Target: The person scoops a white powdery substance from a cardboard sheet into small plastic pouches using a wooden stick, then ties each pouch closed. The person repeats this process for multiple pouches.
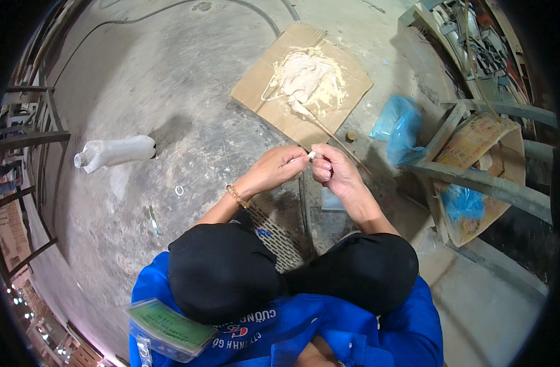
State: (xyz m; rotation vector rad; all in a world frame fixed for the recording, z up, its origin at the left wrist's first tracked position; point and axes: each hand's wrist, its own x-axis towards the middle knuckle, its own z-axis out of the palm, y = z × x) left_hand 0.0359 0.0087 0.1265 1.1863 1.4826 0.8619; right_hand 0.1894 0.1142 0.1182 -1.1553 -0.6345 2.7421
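Observation:
My left hand (282, 168) and my right hand (334, 170) meet in front of my knees, fingers closed and fingertips nearly touching. Pinched between them is a small white piece (311, 155), too small to tell its kind. Just beyond lies a flat sheet of brown cardboard (255, 92). On it sits a spread mound of pale pinkish paste (304, 76), ringed by yellowish powder (338, 95). A thin stick (329, 130) runs from the paste over the sheet's near edge, behind my right hand.
A whitish plastic bottle (121, 151) lies on its side at left. Right of the cardboard are a small round cap (351, 136) and a blue plastic bag (401, 125). A metal frame (485, 183) and an open carton (509, 159) stand at right. A dark hose (170, 7) crosses the far floor.

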